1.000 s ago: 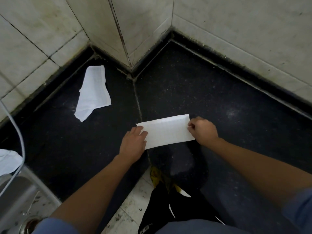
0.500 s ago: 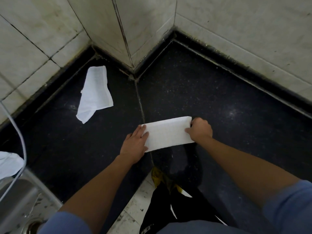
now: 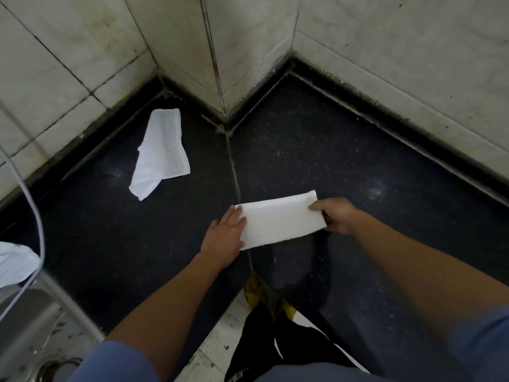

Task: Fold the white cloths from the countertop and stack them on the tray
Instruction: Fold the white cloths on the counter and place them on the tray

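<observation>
Short blue sleeves [image 3: 115,362] cover both upper arms.

Pale tiled walls [image 3: 385,51] close the corner, a steel sink [image 3: 24,315] sits lower left under a curving white cable [image 3: 36,213], and black-and-yellow fabric [image 3: 256,340] shows at bottom centre.

White folded cloth [image 3: 281,219] with faint grid weave; black speckled countertop [image 3: 358,166]; pale grey-veined wall tiles [image 3: 385,37]; blue sleeves [image 3: 118,362].

Left hand [image 3: 224,235]: palm down, fingers straight, flat on the folded cloth [image 3: 281,219]. Right hand [image 3: 334,215]: fingers curled, pinching its opposite end. Both forearms bare, extended forward.
</observation>
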`<state>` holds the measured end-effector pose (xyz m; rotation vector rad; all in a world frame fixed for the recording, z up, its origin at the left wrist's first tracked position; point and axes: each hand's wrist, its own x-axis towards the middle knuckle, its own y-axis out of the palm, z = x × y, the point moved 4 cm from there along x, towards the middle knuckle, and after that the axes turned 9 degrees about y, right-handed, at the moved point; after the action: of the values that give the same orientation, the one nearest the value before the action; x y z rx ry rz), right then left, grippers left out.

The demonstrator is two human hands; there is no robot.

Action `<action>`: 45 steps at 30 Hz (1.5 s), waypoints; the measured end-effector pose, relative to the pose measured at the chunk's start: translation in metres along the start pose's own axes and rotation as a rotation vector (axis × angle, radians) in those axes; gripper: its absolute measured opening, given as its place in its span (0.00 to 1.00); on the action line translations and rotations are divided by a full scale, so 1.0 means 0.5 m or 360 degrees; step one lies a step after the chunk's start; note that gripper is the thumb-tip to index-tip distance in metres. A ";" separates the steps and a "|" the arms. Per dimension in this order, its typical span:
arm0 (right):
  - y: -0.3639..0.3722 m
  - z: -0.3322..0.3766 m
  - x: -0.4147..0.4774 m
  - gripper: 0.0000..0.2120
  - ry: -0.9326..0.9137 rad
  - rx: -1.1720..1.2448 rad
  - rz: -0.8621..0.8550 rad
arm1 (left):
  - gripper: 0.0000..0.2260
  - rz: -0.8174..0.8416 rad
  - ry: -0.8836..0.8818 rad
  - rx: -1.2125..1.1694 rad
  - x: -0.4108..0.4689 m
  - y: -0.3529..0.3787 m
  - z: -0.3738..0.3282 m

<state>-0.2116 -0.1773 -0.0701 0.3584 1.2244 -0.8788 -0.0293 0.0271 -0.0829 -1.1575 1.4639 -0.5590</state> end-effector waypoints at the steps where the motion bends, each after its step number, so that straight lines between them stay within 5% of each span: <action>1: 0.001 0.005 -0.006 0.11 -0.0079 0.0000 -0.0017 | 0.29 0.0003 0.0003 0.0000 0.000 -0.002 -0.001; 5: 0.042 0.030 -0.052 0.06 -0.0447 -0.0146 -0.0053 | 0.27 -0.0197 -0.0017 -0.0135 -0.021 -0.014 0.006; 9: 0.144 0.040 -0.069 0.10 -0.0610 -0.0357 0.0022 | 0.22 -0.0450 -0.0200 -0.0262 -0.077 -0.016 0.050; 22: 0.349 0.013 -0.054 0.05 -0.0726 -0.1152 -0.0189 | 0.19 -0.0378 -0.0508 -0.0326 -0.215 0.044 0.122; 24: 0.356 0.011 -0.050 0.13 -0.0747 -0.1195 -0.0139 | 0.19 -0.0397 -0.0504 -0.0347 -0.212 0.037 0.121; 28: 0.322 0.024 -0.053 0.07 -0.0705 -0.0864 -0.0012 | 0.18 -0.0502 -0.0423 -0.0375 -0.176 0.010 0.103; 31: 0.259 0.043 -0.045 0.02 -0.0777 -0.0635 -0.0193 | 0.19 -0.0586 -0.0220 -0.0331 -0.121 -0.028 0.059; 40: 0.230 0.049 0.006 0.07 -0.0641 -0.0517 -0.0089 | 0.15 -0.0226 0.0090 0.0158 -0.012 -0.030 -0.012; 45: 0.214 0.039 0.011 0.05 -0.0661 -0.0398 -0.0050 | 0.11 -0.0237 0.0101 0.0093 -0.041 0.000 -0.015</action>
<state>-0.1185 -0.1249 -0.0908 -0.0459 0.9393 -0.7689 -0.0387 0.0433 -0.0716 -1.2186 1.4133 -0.7426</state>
